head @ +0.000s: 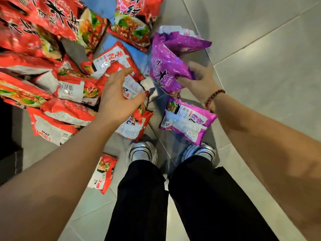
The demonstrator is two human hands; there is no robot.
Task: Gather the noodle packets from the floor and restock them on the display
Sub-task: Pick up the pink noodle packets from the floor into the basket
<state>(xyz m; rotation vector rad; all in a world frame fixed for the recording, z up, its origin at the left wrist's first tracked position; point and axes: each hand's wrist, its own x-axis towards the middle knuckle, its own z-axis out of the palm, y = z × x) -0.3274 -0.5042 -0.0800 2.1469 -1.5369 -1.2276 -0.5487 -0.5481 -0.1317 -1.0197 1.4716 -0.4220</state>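
At the right hand (pixel 196 79), the fingers and thumb are curled round the lower corner of a purple packet (pixel 166 66), so the grip is closed on the film. The packet is a glossy, crinkled foil pouch, roughly rectangular, held tilted above the floor. A further purple fold shows behind its upper edge; whether that is a separate packet cannot be told. A bracelet (pixel 214 98) of round dark red beads circles the right wrist.

The left hand (pixel 118 96) is open, palm down, with its fingers spread and slightly bent. It holds nothing. A thin gold ring (pixel 110 80) sits on one finger. Contact with the red packet (pixel 132 124) directly beneath the hand cannot be confirmed. That packet lies with its white printed back panel upward.

A second purple packet (pixel 185 119) lies flat on the floor below the right hand, back panel up, just beside the right shoe (pixel 201 152).

Left of the left hand, a heap of red packets (pixel 66 110) overlaps in disorder: shiny creased film, bold black characters, printed noodle pictures and white barcode panels. A single red packet (pixel 102 173) lies apart from the heap, beside the left shoe (pixel 141 152).

Both shoes are chunky and silver. The trousers (pixel 139 206) are matte black. The floor (pixel 260 66) is smooth, glossy grey tile with thin joints.
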